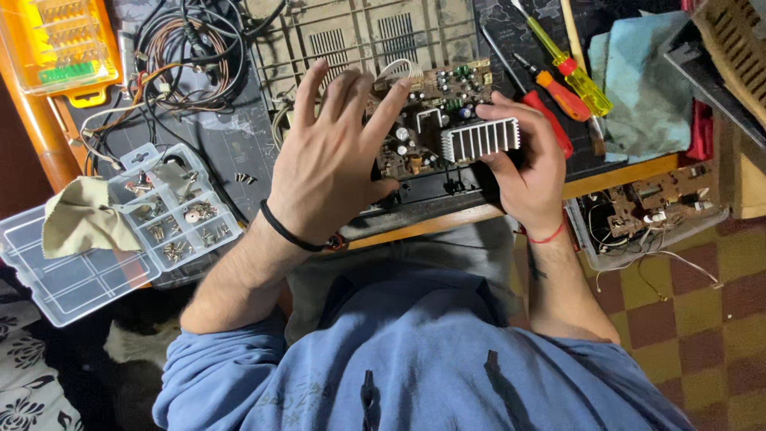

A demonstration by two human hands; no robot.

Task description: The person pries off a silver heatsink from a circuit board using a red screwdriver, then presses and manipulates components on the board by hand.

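A brown circuit board [437,102] with small capacitors and a finned silver heat sink [480,138] is held above a dark metal chassis [415,198]. My left hand [331,156] covers the board's left side, fingers spread over it and thumb under its near edge. My right hand [523,160] grips the board's right end around the heat sink. White wires [396,67] rise from the board's far edge.
A clear parts box [171,211] with screws and a beige cloth [80,219] sits at left. Tangled cables [187,48] and an orange case [60,44] lie far left. Screwdrivers [562,76], a blue rag [646,84] and another board [650,211] are at right.
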